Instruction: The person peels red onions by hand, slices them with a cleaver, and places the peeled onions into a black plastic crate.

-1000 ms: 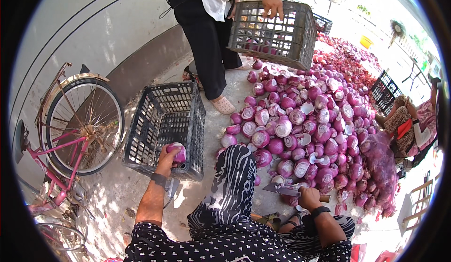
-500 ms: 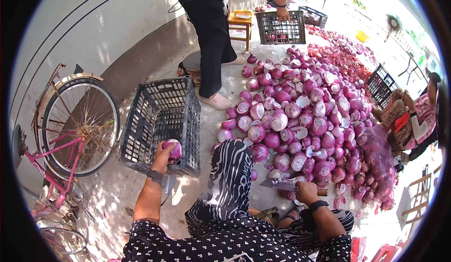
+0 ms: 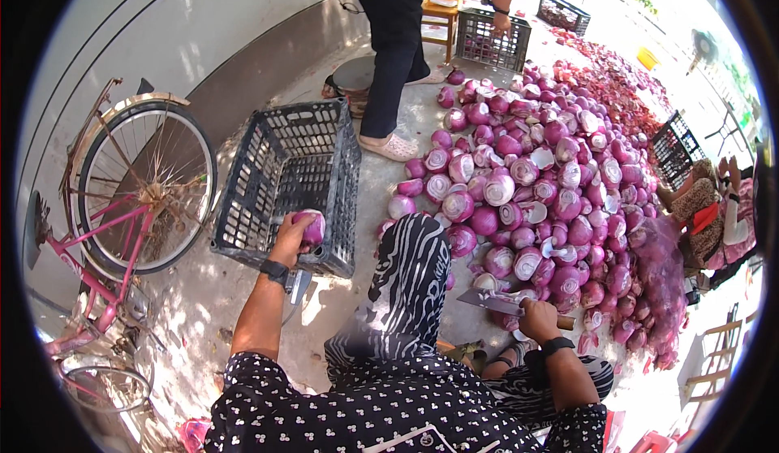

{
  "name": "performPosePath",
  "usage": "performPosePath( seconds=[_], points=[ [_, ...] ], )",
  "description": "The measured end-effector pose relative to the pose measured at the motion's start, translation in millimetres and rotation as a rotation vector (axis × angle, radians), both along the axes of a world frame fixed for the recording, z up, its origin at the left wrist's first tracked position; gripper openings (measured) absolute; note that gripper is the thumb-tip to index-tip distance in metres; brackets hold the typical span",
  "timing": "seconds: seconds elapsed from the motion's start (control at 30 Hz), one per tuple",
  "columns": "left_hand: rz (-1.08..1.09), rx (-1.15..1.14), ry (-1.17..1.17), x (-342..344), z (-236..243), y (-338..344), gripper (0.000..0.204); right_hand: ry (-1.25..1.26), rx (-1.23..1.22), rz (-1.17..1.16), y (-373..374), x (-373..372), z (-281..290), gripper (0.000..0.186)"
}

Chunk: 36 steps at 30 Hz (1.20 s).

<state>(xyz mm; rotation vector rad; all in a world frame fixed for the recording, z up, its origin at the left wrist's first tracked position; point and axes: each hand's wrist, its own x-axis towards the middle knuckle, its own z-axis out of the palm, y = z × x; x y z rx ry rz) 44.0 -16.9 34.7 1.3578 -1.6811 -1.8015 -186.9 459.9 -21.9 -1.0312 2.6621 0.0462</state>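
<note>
The left hand (image 3: 287,243) still has its fingers grasping a round purple onion (image 3: 312,230) at the black plastic crate's (image 3: 344,179) near rim; the right hand (image 3: 539,320) clenches a broad steel knife (image 3: 487,300). A dark lattice crate (image 3: 492,42) has moved farther off.

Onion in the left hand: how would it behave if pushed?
The onion looks rounded, so it would probably roll. Its smooth-looking purple skin may be slippery. No obvious denting shows beside the left hand, so it's likely firm.

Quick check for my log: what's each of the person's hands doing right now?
Left hand: closed around an onion.
Right hand: closed around the handle of a knife.
</note>
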Motion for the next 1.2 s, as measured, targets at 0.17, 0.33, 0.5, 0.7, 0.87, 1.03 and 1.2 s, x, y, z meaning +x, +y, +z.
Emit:
performPosePath(
  seconds=[0.17, 0.33, 0.5, 0.7, 0.87, 1.03, 1.2],
  points=[
    [0.024, 0.025, -0.041, -2.0, -4.4, -3.1, 0.045, 0.002, -0.035, 0.003, 1.3, -0.2, 1.2, 0.019],
    [0.024, 0.074, -0.027, -1.0, -7.1, -6.3, 0.044, -0.013, 0.003, 0.009, -0.5, -2.5, -0.6, 0.021],
    [0.019, 0.052, -0.056, -0.4, -6.7, -7.2, 0.05, -0.012, -0.027, 0.024, -1.9, -0.9, 3.6, 0.022],
    [0.019, -0.002, -0.08, 2.0, -7.0, -4.5, 0.054, -0.016, -0.007, 0.019, -1.0, 1.5, 4.8, 0.02],
    [0.007, -0.013, -0.083, 2.0, -20.0, -12.7, 0.041, -0.006, -0.009, 0.006, 1.1, 2.1, 4.6, 0.02],
    [-0.064, 0.059, -0.069, 8.3, -17.4, -24.4, 0.037, -0.003, -0.064, 0.012, -3.2, 0.0, -1.3, 0.021],
    [-0.049, 0.064, -0.15, 1.0, -12.0, -20.9, 0.026, -0.002, -0.024, 0.03, -3.7, 0.3, 5.8, 0.016]
  ],
)
